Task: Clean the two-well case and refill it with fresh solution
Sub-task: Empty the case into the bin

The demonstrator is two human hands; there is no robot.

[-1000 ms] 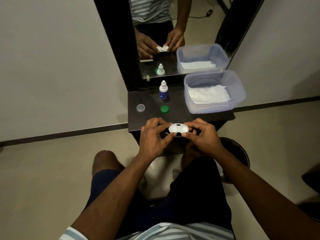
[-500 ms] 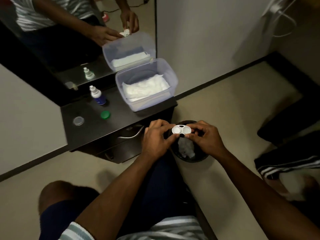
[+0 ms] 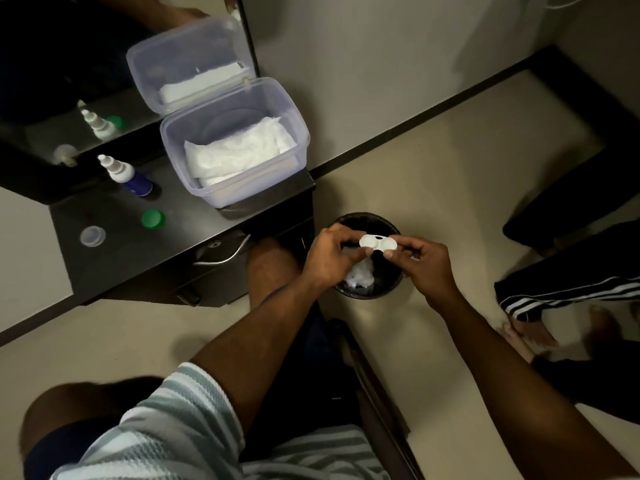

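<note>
The white two-well case point(image 3: 377, 243) is held level between both hands, directly above a black waste bin point(image 3: 391, 289) on the floor. My left hand point(image 3: 329, 259) pinches its left end and my right hand point(image 3: 422, 263) pinches its right end. Both wells are uncapped. On the dark table stand the solution bottle point(image 3: 123, 173) with a white nozzle, a green cap point(image 3: 153, 218) and a clear cap point(image 3: 92, 236).
A clear plastic box point(image 3: 225, 197) holding white tissues sits at the table's right end, by a mirror point(image 3: 69, 81). Crumpled white tissue point(image 3: 360, 275) lies in the bin. A drawer handle point(image 3: 225, 256) juts out below the table. Another person's foot point(image 3: 530, 332) is at right.
Both hands carried the case from over the table edge to the right, above the bin. The view swung right and down with them.
</note>
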